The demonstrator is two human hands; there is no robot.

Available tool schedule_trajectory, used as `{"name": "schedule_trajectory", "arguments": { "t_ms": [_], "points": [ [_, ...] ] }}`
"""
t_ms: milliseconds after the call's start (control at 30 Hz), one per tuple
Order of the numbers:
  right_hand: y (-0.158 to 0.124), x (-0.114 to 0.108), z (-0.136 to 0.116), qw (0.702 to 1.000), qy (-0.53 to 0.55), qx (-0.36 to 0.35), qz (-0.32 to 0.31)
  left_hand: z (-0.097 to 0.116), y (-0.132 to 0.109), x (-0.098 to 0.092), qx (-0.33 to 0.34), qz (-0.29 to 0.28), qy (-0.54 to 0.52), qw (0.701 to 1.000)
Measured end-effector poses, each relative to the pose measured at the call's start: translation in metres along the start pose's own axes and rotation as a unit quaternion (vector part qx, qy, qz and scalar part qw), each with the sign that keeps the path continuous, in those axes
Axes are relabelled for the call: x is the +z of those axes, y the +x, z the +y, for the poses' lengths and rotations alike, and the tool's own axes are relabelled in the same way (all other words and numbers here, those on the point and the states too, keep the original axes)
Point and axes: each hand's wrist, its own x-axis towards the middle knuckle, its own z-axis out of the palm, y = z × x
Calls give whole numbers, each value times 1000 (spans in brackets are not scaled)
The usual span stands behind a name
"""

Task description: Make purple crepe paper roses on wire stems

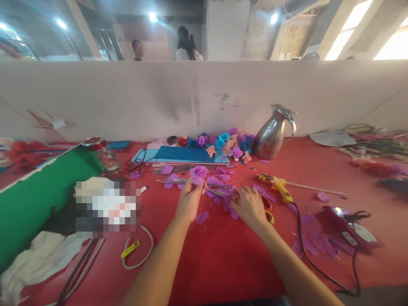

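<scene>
My left hand [188, 199] is closed, pinching a purple paper flower [198, 173] upright by its base. To its right, my right hand [251, 206] is closed around the middle of a pair of scissors [267, 202] lying on the table. Their red and yellow handles stick out on the right of the hand, and the blades point left; the fingertips are partly hidden. Loose purple paper petals [202, 217] lie under and around both hands. Several thin wire stems [172, 181] lie just behind the left hand.
A yellow glue gun [280, 187] with a black cord lies right of my hands. Behind are a blue folder [186, 154], colourful paper flowers [236, 144] and a steel jug [270, 134]. A glass jar [106, 157] and green box [63, 187] stand left; a purple device [353, 229] lies right.
</scene>
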Motion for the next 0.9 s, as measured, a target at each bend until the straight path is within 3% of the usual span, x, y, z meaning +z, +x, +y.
{"name": "schedule_trajectory", "arguments": {
  "t_ms": [67, 167, 233, 300, 367, 433, 533, 633, 767, 900],
  "points": [
    [2, -1, 0, 999, 43, 6, -4, 0, 1, -1, -8, 5, 7, 1000],
    [5, -6, -5, 974, 217, 59, 6, -1, 1, -1, -23, 11, 32, 999],
    [6, -10, -14, 911, 393, 125, 2, -1, 0, 0, -41, 29, 50, 997],
    [6, -12, -26, 811, 554, 187, -28, -1, -3, 3, -60, 43, 60, 996],
    [5, -10, -40, 721, 651, 230, -63, 0, -5, 6, -73, 35, 62, 995],
    [5, -6, -52, 676, 688, 253, -76, 1, -7, 10, -84, 26, 56, 994],
    [5, 1, -63, 676, 687, 259, -59, 4, -9, 13, -107, 33, 32, 993],
    [5, 1, -65, 716, 653, 240, -56, 7, -10, 13, -132, 25, 23, 991],
    [7, -3, -58, 780, 577, 204, -127, 10, -9, 12, -148, 7, 30, 989],
    [9, -3, -53, 803, 546, 190, -142, 8, -7, 9, -150, 5, 63, 987]
  ]
}}
